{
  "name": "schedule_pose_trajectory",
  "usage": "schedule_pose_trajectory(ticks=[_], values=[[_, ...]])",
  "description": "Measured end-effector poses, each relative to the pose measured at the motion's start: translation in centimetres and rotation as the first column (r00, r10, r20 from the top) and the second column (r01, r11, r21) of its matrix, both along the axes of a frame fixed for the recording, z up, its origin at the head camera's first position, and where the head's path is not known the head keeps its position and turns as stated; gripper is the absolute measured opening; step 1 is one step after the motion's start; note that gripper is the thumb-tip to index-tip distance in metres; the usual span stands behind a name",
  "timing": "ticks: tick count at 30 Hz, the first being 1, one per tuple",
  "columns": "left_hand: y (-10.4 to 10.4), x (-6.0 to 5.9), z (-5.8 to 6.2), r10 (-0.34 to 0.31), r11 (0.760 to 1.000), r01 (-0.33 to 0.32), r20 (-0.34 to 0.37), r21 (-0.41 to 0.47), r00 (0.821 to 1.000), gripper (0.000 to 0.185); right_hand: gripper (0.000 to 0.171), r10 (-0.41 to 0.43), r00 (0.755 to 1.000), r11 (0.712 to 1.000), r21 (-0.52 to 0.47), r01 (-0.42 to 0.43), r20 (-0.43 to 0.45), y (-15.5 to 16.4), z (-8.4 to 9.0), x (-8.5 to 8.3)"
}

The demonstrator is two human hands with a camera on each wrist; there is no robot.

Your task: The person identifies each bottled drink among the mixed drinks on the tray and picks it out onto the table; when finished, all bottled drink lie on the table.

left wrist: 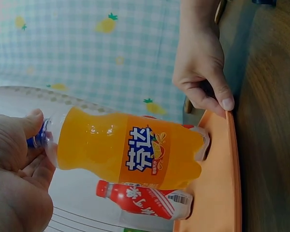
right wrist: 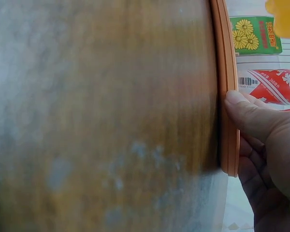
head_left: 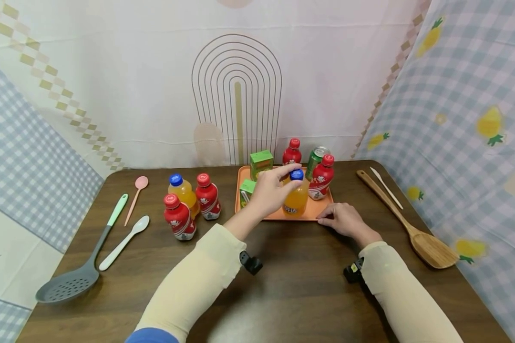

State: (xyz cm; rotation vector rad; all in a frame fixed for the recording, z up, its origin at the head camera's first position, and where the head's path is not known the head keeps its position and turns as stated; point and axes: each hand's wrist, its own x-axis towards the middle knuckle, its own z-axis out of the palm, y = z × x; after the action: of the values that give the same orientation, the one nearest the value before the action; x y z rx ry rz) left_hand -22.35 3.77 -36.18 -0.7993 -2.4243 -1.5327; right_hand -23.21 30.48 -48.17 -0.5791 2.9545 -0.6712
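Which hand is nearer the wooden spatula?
Right. The right hand rests at the tray edge, just left of the wooden spatula; the left hand grips the orange bottle, farther away.

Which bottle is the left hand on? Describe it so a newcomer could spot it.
Find the orange tray at the back middle of the brown table. At its front edge stands an orange soda bottle, with the left hand gripping its blue cap. The tray's other bottles are red with red caps; the only other orange one stands off the tray, to the left.
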Motion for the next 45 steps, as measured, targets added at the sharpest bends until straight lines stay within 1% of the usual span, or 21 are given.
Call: schedule_pose_trajectory(ticks=[4,9,12,15,18,20,26,30,33,38,45], values=[[-1.0,0.8,0.0,-0.008,1.0,0.008,-0.019,-0.001,1.0,0.037,0.006,-0.002,1.0,1.0,0.006,0.002,0.008,-0.1,0.0,-0.1],[-2.4,1.9,0.0,-0.012,1.0,0.012,-0.001,0.005,1.0,0.038,0.006,-0.002,1.0,1.0,0.013,0.002,0.005,-0.2,0.1,-0.1],[-3.2,2.3,0.0,-0.027,0.999,0.027,0.002,0.019,1.0,0.038,0.006,-0.002,1.0,1.0,0.011,0.002,0.003,-0.3,0.1,-0.1],[-4.1,2.7,-0.1,-0.032,0.999,0.033,-0.036,0.014,0.999,0.037,0.006,-0.001,1.0,1.0,0.011,0.001,0.0,-0.3,0.1,0.0],[-5.1,3.2,-0.2,-0.012,1.0,0.011,-0.083,-0.013,0.997,0.036,0.006,-0.002,1.0,1.0,0.009,0.002,0.0,-0.3,0.0,0.0],[-5.8,3.5,-0.3,0.012,0.999,-0.015,-0.098,-0.034,0.995,0.035,0.006,-0.004,1.0,1.0,0.007,0.004,-0.001,-0.2,-0.1,0.0],[-8.1,4.4,-0.9,0.058,0.997,-0.061,-0.086,-0.037,0.995,0.037,0.006,-0.012,1.0,1.0,0.009,0.012,0.005,-0.1,-0.3,0.0],[-9.8,4.7,-1.4,0.086,0.996,-0.087,-0.055,-0.008,0.995,0.039,0.006,-0.014,1.0,1.0,0.012,0.014,0.016,0.1,-0.4,-0.1],[-11.0,4.8,-1.8,0.115,0.993,-0.115,-0.048,0.005,0.992,0.039,0.006,-0.013,1.0,1.0,0.015,0.013,0.018,0.2,-0.3,-0.2],[-13.1,4.9,-2.3,0.184,0.982,-0.187,-0.062,-0.041,0.981,0.038,0.006,-0.014,1.0,1.0,0.015,0.014,0.012,0.1,-0.1,-0.2],[-15.7,5.2,-2.5,0.242,0.966,-0.248,-0.084,-0.074,0.967,0.037,0.006,-0.012,1.0,1.0,0.012,0.012,0.003,-0.1,0.1,0.0]])
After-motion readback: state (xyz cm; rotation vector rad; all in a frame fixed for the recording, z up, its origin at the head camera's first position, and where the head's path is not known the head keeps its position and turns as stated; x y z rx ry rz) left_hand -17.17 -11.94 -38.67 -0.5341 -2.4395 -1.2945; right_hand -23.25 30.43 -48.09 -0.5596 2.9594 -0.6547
